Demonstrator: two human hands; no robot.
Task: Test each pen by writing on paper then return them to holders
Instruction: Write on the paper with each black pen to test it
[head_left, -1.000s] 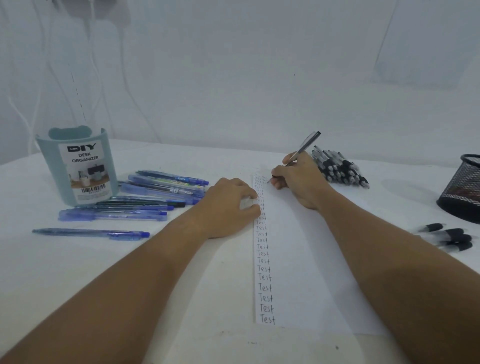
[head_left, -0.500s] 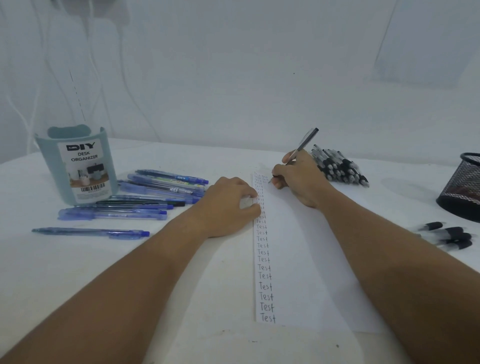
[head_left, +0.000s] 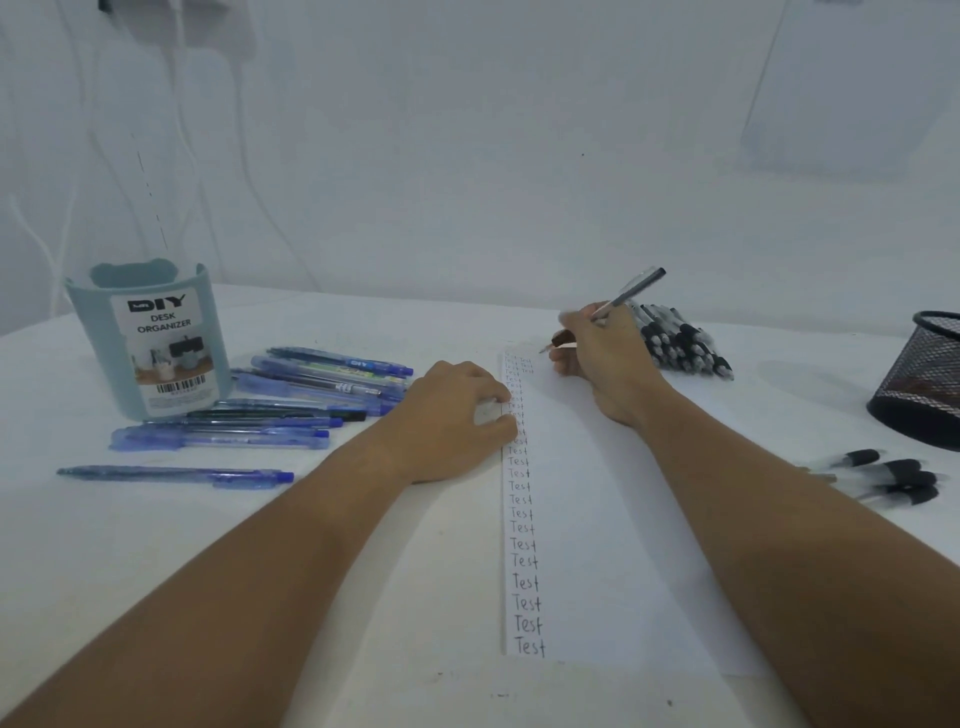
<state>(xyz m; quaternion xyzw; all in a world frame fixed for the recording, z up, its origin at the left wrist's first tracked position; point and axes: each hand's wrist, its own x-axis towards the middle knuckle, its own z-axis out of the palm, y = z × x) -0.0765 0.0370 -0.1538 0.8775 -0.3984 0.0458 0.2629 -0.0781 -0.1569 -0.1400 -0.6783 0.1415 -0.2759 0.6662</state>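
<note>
- Head view: I see my left hand (head_left: 457, 415), fingers curled, pressing the paper's (head_left: 597, 545) left edge on the desk (head_left: 156, 571).
- Farther, my right hand (head_left: 605, 358) pinches a grey pen (head_left: 631, 291), tip at the paper's top.

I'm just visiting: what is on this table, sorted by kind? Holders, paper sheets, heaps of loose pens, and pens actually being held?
Holders: 2, the blue desk organizer and the black mesh cup
Paper sheets: 1, the paper
Heaps of loose pens: 3, the blue pens, the black pile, the few black pens
Held pens: 1, the grey pen in the right hand
Total: 7
</note>
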